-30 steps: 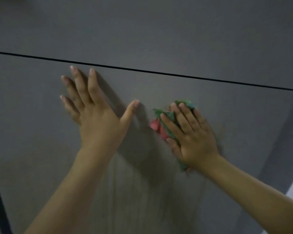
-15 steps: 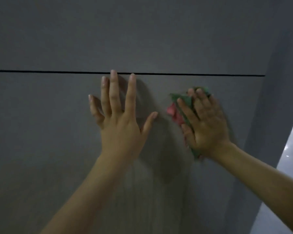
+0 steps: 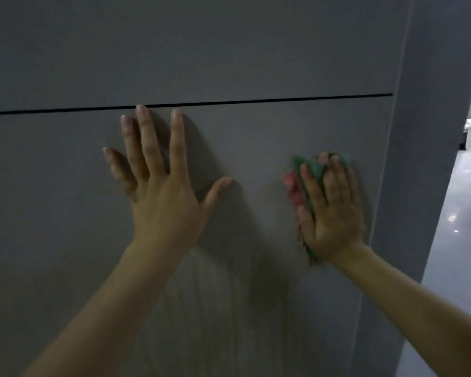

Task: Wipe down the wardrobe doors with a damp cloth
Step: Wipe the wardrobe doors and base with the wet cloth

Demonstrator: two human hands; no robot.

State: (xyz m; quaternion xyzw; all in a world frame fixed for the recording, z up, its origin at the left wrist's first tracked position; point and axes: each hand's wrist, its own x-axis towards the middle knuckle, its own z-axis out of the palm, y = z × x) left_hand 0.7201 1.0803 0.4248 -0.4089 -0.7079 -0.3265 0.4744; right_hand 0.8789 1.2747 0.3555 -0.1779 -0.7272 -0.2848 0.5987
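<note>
Fingers flat: right hand (image 3: pixel 333 210) presses cloth (image 3: pixel 309 165) on grey door (image 3: pixel 256 148), left hand (image 3: pixel 162 197) bare.

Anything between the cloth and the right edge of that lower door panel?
Nothing visible. The right hand presses the green and red cloth flat on the grey wardrobe door, and bare panel runs from it to the right edge. The left hand rests on the door on the other side.

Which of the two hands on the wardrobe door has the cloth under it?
The right hand, near the door's right edge, presses the green and pink cloth flat against the lower door. The left hand rests bare on the panel, fingers spread.
</note>
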